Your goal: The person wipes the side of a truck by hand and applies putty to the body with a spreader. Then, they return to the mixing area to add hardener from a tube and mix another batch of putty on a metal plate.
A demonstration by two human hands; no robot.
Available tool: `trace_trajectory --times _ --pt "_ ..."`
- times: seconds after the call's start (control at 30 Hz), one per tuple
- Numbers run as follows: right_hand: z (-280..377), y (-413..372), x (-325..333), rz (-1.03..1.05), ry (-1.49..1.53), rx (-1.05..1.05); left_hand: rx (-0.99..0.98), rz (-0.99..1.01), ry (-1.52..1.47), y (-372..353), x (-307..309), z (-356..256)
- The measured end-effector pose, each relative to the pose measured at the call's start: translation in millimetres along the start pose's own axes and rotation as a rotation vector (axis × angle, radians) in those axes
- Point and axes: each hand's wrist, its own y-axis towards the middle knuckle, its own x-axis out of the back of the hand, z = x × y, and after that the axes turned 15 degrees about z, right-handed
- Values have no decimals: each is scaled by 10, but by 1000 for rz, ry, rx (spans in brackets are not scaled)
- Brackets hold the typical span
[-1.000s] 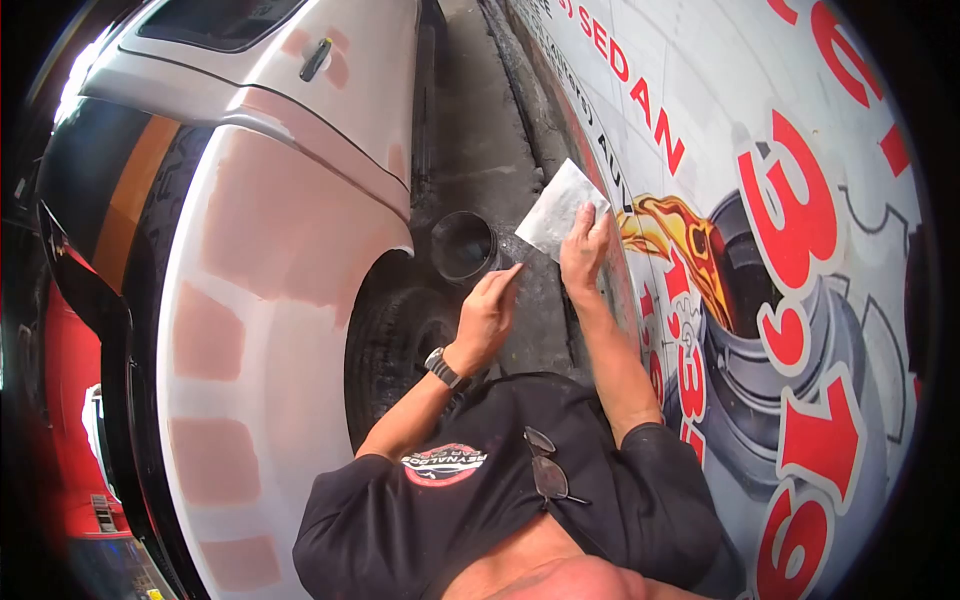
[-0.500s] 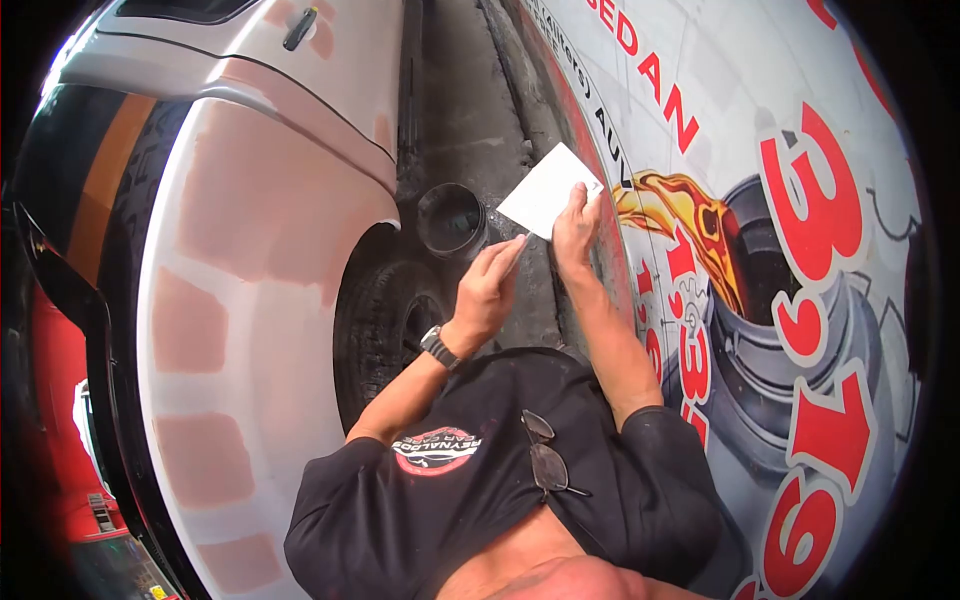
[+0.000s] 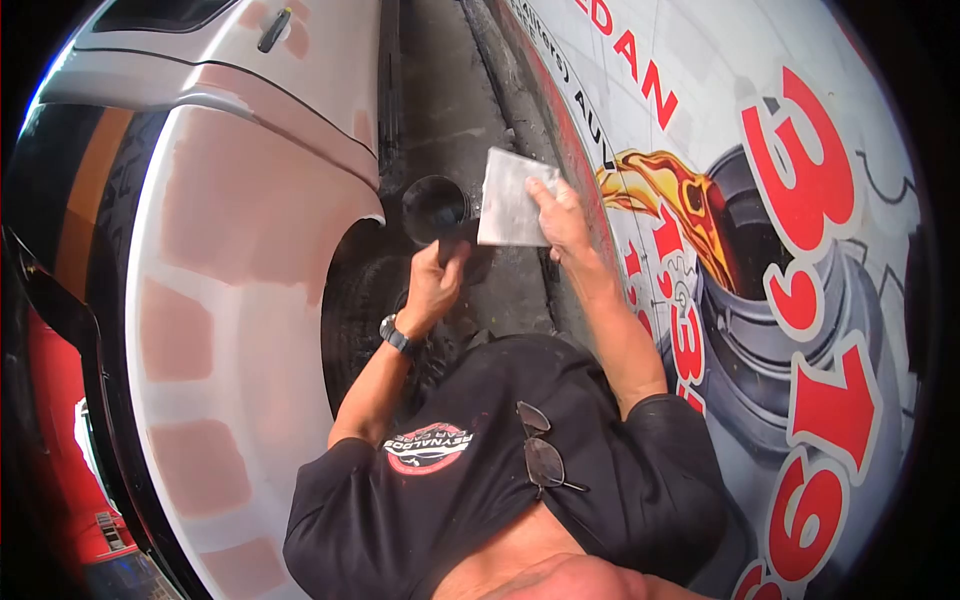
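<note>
My right hand (image 3: 566,215) grips a flat, square white-grey sheet (image 3: 512,200) by its right edge, thumb on top. Its face is smudged and mottled. Just left of it, my left hand (image 3: 435,280) is closed, with a small dark flat piece (image 3: 455,246) showing at the fingertips; I cannot tell what it is. Those fingertips overlap the near rim of a black bucket (image 3: 433,207) standing on the ground by the car's wheel. A dark-strapped watch (image 3: 397,334) is on my left wrist.
On the left is a silver-white car fender (image 3: 255,330) with pinkish-brown patches (image 3: 205,468), beside a dark tyre (image 3: 350,300). A large printed banner (image 3: 700,120) stands close on the right. Between them runs a narrow concrete strip (image 3: 430,90). Sunglasses (image 3: 544,460) hang from the shirt.
My hands have moved apart. The left went left and down toward the bucket, and the dark piece now shows in it. The sheet has turned more upright and shows a greyer, smudged face.
</note>
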Motion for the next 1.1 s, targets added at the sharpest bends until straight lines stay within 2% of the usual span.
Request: trace_trajectory --times 0.07,0.17,0.2,0.23,0.3,0.33,0.4,0.43,0.5,0.53,0.57,0.6,0.67,0.73,0.77,0.8,0.9,1.03,1.1 --pt "-214 -75 35 181 -33 -73 -45 -51 52 92 42 146" --pt "-643 -227 91 526 13 38 -9 -94 44 212 172 83" --pt "-703 -327 124 566 56 -16 28 -92 0 275 224 49" --pt "-730 -357 140 433 20 62 114 -67 1 321 286 83" --pt "-694 -398 197 169 -59 220 104 -91 -260 370 260 280" --pt "-563 -390 309 39 -506 70 150 -104 -478 370 218 360" --pt "-394 -501 144 -82 -570 479 247 -115 -908 389 107 459" --pt "-296 -525 33 -145 -604 687 365 -177 -1115 430 20 354" --pt "-245 -557 -111 -67 -857 958 466 192 -1880 381 76 637" --pt "-301 -549 -151 5 -998 1072 519 52 -1948 299 1 639" --pt "-349 -543 -200 81 -1138 1183 490 228 -1849 282 -45 721" --pt "-375 -541 -272 149 -1149 1195 560 -80 -1624 246 -162 315" --pt "-440 -478 -371 220 -1098 1234 590 -367 -1415 177 -288 128" --pt "-479 -318 -308 226 -1022 1141 537 141 -1738 6 -50 895" --pt "-510 -245 -290 229 -983 1096 454 381 -1906 -55 42 1000" --pt "-577 -179 -314 180 -908 1010 551 308 -1981 -50 130 615" --pt "-619 -101 -331 149 -935 940 566 300 -1892 -105 302 561" --pt "-463 -56 -377 17 -969 950 517 305 -1980 -191 269 388" --pt "-355 -186 -415 117 -1078 1085 540 259 -2095 -156 192 354"
